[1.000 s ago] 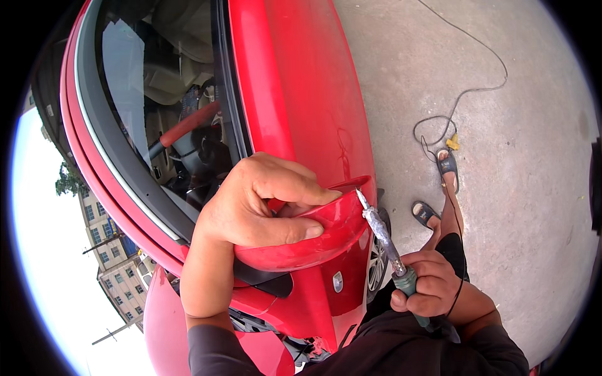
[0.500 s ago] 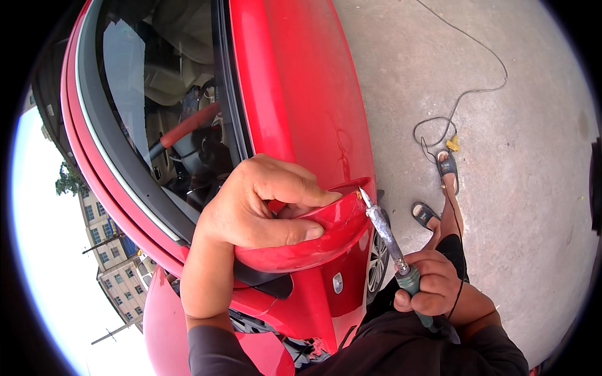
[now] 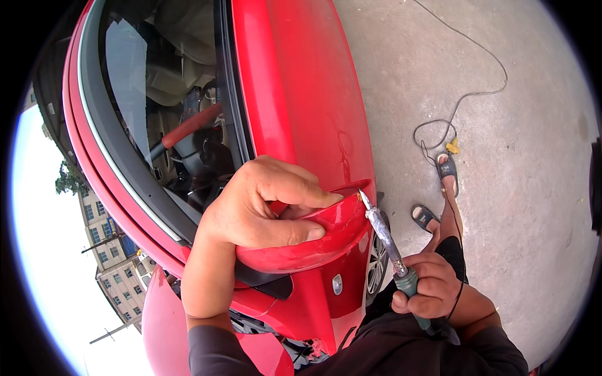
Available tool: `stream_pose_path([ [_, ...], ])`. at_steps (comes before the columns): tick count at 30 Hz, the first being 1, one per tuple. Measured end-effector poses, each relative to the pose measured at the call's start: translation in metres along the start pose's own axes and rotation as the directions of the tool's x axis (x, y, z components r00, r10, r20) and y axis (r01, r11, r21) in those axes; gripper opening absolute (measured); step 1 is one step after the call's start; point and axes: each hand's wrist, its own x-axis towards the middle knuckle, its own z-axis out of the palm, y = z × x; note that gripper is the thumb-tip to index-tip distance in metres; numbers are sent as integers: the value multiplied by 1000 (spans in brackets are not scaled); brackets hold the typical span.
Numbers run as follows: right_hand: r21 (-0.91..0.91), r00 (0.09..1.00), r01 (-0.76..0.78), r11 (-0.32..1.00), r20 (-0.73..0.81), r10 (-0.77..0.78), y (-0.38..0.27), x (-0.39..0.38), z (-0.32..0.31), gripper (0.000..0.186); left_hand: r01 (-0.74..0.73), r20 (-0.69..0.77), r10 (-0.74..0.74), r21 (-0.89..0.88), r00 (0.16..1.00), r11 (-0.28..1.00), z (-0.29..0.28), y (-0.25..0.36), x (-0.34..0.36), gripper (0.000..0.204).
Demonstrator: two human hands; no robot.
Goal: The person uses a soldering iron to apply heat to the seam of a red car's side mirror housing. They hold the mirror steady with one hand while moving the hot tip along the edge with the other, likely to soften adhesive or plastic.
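My left hand [image 3: 260, 207] grips a red side-mirror housing [image 3: 301, 249] on the car, its thumb and fingers pressed on the curved shell near the upper rim. In my right hand [image 3: 429, 288] is a soldering iron [image 3: 385, 235] with a green handle and a metal shaft. Its pointed tip meets the housing's rim at the right end, just beside my left fingertips, where a small brownish mark shows.
A red car [image 3: 301, 94] fills the left and middle, with window and wheel [image 3: 377, 263] visible. On the concrete floor [image 3: 527, 163] lie a long cord and a yellow object [image 3: 453, 145], beside my sandaled feet [image 3: 446, 168]. Buildings [image 3: 110, 269] stand beyond the car.
The iron's tip shifted slightly along the rim from a second ago, and a brownish mark now shows there. Both hands keep their hold, almost still.
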Motion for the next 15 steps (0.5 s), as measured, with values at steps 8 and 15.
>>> stream_pose_path([
  [8,-14,1000,-21,1000,23,21,-1,1,-6,33,-2,-2,2,0,1000,1000,0,1,1,39],
  [15,-14,1000,-28,1000,10,28,-2,4,-5,35,-2,5,2,12,1000,1000,0,3,2,40],
])
